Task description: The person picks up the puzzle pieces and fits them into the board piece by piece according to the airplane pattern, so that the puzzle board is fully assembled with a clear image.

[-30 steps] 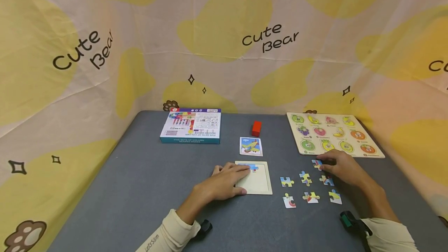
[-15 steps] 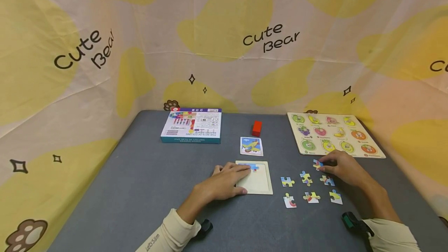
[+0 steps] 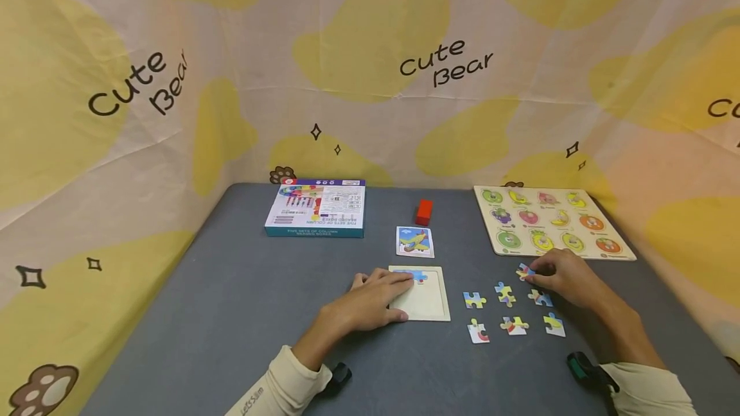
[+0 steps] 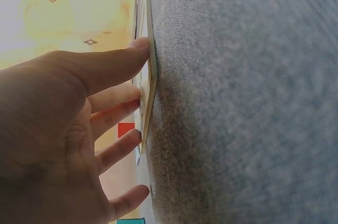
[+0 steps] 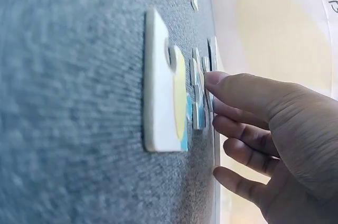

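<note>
My left hand rests on the left side of a pale square puzzle tray, fingers spread, thumb at the near edge. Blue puzzle pieces lie along the tray's far edge, partly covered by the fingertips. To the right, my right hand pinches a blue, red and yellow puzzle piece between thumb and forefinger. Several loose pieces lie between the tray and this hand, among them a yellow-and-white piece, large in the right wrist view. In the left wrist view, the left thumb touches the tray rim.
An airplane picture card lies behind the tray, with a red block beyond it. A flat box sits at the back left. At the back right, a fruit board lies just past the right hand.
The pinched piece has turned slightly and shifted a little to the right with the right fingers. My left hand has stayed on the tray.
</note>
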### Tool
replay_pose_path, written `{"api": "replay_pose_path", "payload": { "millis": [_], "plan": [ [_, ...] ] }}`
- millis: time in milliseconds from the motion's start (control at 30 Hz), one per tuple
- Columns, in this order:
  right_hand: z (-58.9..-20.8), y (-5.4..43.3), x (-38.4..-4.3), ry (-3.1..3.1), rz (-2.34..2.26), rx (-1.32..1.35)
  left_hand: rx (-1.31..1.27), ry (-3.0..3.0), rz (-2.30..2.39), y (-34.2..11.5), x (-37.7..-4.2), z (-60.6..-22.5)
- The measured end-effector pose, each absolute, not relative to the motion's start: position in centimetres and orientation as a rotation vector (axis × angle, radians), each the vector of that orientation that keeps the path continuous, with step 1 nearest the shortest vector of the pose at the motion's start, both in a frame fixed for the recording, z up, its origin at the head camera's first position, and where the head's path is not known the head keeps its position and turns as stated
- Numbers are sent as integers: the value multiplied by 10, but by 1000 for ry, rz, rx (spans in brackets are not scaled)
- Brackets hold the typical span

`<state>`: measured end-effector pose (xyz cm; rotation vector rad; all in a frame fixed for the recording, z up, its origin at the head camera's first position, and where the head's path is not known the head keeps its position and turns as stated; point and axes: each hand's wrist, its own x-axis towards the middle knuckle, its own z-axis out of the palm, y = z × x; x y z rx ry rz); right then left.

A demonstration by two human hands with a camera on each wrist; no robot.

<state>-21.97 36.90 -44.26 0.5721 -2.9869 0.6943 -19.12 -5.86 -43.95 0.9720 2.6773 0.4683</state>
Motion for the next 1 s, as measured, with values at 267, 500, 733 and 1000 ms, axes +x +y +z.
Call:
{"api": "replay_pose_path", "payload": {
  "millis": [267, 500, 733, 1000],
  "plan": [
    [-439, 349, -219, -2999, 707, 551, 966, 2675, 474, -60, -192, -439],
    [-435, 321, -216, -3007, 663, 575, 973, 2673, 485, -59, -191, -439],
    [-432, 294, -218, -3010, 672, 614, 979, 2674, 479, -60, -191, -439],
    [-432, 266, -223, -2984, 660, 700, 986, 2679, 484, -60, -191, -440]
  ]
}}
